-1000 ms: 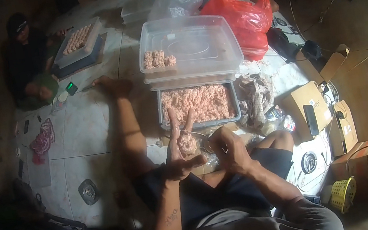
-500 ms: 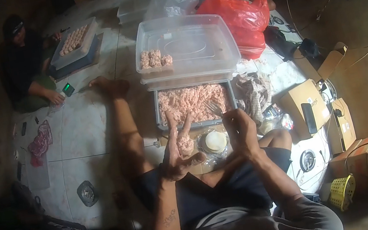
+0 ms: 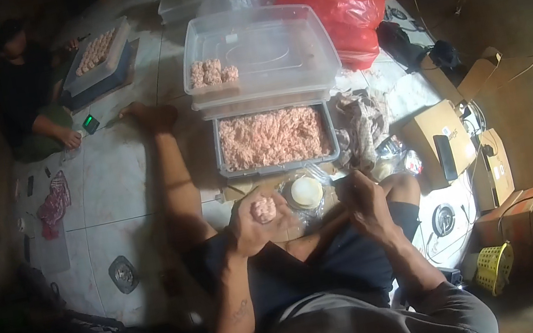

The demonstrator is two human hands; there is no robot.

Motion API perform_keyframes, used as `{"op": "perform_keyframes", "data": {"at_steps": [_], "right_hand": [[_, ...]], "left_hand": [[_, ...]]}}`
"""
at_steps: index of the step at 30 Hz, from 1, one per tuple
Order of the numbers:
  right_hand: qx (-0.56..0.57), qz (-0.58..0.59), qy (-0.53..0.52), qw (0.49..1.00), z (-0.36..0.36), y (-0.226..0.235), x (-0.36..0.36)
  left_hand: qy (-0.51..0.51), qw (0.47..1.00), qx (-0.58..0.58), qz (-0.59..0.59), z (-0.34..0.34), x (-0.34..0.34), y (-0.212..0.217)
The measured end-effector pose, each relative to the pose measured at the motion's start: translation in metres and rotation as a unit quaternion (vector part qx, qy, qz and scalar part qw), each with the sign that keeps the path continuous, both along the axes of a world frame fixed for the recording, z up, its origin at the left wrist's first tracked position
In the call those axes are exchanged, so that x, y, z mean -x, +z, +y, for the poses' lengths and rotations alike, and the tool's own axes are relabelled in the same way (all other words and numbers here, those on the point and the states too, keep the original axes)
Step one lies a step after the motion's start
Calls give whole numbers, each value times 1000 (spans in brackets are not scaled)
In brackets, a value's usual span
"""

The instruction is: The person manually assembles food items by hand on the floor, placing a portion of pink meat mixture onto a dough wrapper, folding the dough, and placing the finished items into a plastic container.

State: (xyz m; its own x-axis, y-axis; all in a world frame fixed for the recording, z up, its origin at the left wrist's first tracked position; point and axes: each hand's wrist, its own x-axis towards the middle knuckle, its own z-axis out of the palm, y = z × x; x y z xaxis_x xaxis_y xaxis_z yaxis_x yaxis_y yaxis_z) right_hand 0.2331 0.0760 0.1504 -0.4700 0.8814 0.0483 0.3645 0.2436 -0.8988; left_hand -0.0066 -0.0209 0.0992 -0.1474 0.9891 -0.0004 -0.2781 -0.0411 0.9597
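In my left hand [image 3: 247,225], a lump of pinkish minced mixture [image 3: 263,210] rests in the cupped palm with fingers curled round it. My right hand [image 3: 367,202] grips a fork [image 3: 317,172], its tines pointing away toward the upper left. Between the hands, a short stack of round white discs [image 3: 307,192] sits on clear plastic wrap. Just beyond lies a grey tub of the same minced mixture [image 3: 272,138]. Behind it, a clear plastic box [image 3: 290,55] stands raised, with several shaped lumps [image 3: 213,72] in its left corner.
A red plastic bag [image 3: 347,17] and a crumpled cloth [image 3: 362,122] lie to the right, with open cardboard boxes [image 3: 443,135] and a yellow basket [image 3: 495,269] farther out. At the left, another person [image 3: 28,87] sits by a box of lumps [image 3: 97,52]. Cables cross the right side.
My left hand's fingers have curled up round the lump, from stretched toward the tub. The fork has drawn back from the tub toward the white discs. The view has shifted slightly.
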Motion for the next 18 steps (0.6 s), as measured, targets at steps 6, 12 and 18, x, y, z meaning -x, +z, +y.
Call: {"op": "perform_keyframes", "data": {"at_steps": [6, 12, 18], "right_hand": [[-131, -13, 134, 982, -7, 32, 16], [-201, -73, 29, 976, 62, 12, 38], [-181, -101, 89, 974, 78, 10, 59]], "left_hand": [[23, 943, -7, 331, 21, -7, 26], [-1, 998, -28, 51, 17, 32, -19], [36, 997, -21, 63, 23, 16, 11]]}}
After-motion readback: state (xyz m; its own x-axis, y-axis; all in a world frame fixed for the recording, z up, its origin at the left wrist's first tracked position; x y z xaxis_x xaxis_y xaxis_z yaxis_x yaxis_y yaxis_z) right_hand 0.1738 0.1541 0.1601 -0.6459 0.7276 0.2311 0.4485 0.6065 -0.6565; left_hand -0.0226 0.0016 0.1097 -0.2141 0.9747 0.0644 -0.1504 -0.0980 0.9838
